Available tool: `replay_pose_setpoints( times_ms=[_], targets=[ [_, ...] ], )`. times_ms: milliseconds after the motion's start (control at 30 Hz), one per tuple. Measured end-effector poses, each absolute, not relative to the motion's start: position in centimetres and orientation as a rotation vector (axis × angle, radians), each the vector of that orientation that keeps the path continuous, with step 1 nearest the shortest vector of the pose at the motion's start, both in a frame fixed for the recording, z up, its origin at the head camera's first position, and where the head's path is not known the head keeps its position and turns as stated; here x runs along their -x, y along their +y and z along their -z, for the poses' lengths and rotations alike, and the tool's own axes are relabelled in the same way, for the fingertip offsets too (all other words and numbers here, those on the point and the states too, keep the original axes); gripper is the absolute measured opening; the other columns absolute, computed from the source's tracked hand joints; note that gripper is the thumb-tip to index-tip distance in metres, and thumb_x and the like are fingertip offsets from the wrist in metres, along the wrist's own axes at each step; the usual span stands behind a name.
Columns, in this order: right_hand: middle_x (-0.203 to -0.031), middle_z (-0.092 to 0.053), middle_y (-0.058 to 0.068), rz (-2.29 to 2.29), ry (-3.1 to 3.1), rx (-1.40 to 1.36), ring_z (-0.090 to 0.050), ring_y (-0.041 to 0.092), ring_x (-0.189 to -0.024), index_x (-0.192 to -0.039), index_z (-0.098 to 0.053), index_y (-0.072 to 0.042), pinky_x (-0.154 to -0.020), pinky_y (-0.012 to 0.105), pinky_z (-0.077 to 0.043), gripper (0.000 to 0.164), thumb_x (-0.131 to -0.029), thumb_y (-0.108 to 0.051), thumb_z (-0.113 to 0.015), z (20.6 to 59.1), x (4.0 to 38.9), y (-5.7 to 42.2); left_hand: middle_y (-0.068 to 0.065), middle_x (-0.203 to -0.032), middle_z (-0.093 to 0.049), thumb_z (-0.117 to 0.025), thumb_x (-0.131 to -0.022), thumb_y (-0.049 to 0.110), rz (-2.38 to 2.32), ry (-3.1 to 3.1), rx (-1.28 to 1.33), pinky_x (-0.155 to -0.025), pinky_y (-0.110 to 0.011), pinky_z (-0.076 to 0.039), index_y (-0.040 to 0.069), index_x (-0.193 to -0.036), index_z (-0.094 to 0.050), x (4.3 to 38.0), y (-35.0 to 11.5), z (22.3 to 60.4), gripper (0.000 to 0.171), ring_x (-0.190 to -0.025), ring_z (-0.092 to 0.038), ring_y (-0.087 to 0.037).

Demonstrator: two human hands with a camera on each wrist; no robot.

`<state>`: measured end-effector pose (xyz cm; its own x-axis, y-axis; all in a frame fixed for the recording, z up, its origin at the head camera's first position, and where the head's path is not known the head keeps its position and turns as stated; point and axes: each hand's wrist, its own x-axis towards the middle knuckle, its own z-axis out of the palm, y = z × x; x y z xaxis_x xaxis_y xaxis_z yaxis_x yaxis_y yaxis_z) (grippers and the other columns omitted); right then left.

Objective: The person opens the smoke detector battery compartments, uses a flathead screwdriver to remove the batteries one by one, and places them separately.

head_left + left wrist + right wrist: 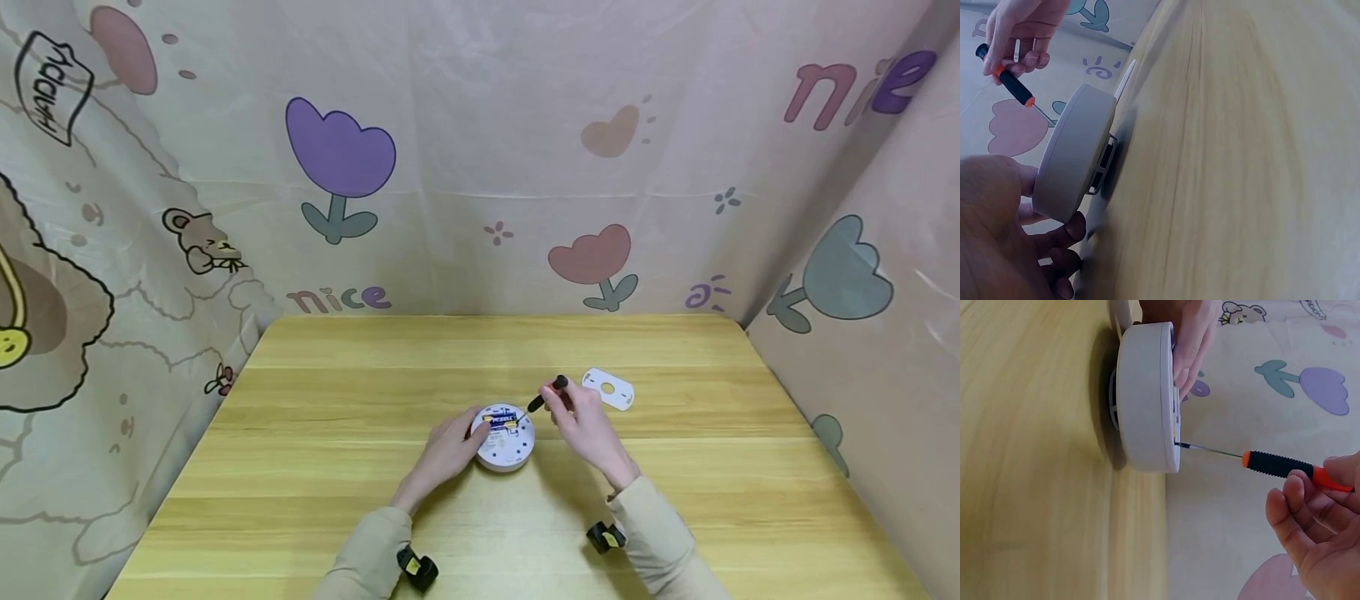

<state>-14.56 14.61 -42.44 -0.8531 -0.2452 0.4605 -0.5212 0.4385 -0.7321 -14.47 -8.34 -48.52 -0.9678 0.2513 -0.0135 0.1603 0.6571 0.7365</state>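
A round white smoke detector [506, 454] lies with its back up and blue-and-yellow batteries [500, 422] showing in it. My left hand [448, 450] grips its left side, thumb over the top face and fingers below the rim. In the left wrist view, the vented dome [1104, 165] on the detector's underside faces the table. My right hand [588, 427] holds a black-and-orange screwdriver [1279, 464] by its handle, at a slant. The screwdriver's tip is right at the detector's back face, near the battery end, in the right wrist view.
A white oblong mounting plate [621, 393] with a hole in its middle lies on the wooden table [337, 383], behind my right hand. A printed curtain [465, 125] hangs along the back and both sides. Black wrist cameras [417, 568] sit at both sleeves.
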Motion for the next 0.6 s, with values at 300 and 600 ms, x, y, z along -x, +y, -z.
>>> replay_pose_setpoints(
  times_ms=[300, 600],
  targets=[
    [-0.071, -0.065, 0.013, -1.603, -2.507, -0.39, -0.059, 0.015, -0.056, -0.095, -0.066, 0.011, -0.047, 0.017, -0.04, 0.018, -0.101, -0.002, -0.055, 40.4, 13.9, 14.8, -0.019, -0.143, -0.06, -0.047, -0.106, 0.033, -1.15, 2.764, -0.349, -0.111, -0.065, -0.036, 0.005, -0.145, -0.051, 14.3, -8.3, 48.6, 0.048, -0.132, -0.055, -0.044],
    [-0.074, -0.067, 0.011, -1.723, -2.426, -0.314, -0.063, 0.019, -0.055, -0.097, -0.067, 0.009, -0.044, 0.019, -0.038, 0.021, -0.103, -0.009, -0.055, 44.0, 16.0, 16.1, -0.019, -0.145, -0.058, -0.045, -0.106, 0.034, -1.118, 2.782, -0.313, -0.11, -0.063, -0.037, 0.006, -0.146, -0.05, 14.3, -8.1, 48.7, 0.049, -0.132, -0.053, -0.044]
  ],
)
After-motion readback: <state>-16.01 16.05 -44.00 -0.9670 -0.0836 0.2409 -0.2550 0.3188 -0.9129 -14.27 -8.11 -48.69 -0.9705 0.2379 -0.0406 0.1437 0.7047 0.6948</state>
